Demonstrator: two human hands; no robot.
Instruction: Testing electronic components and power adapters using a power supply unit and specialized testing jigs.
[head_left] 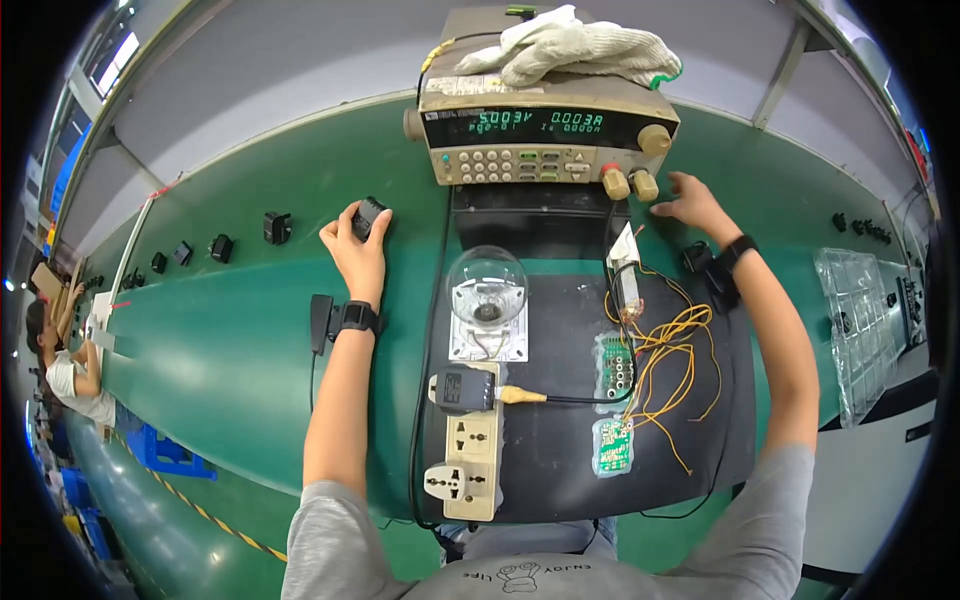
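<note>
Head view: left hand (355,250) grips black adapter (369,216), upright.

White work gloves (575,45) atop a bench power supply (545,130); glass bulb (487,283) below.

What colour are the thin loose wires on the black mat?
Yellow-orange thin loose wires, clearest in the head view.

Small black plastic adapters, far left on belt: five (277,227)
Green bare circuit boards, near right: two (613,446)
White knit gloves, far: two (570,48)
</note>
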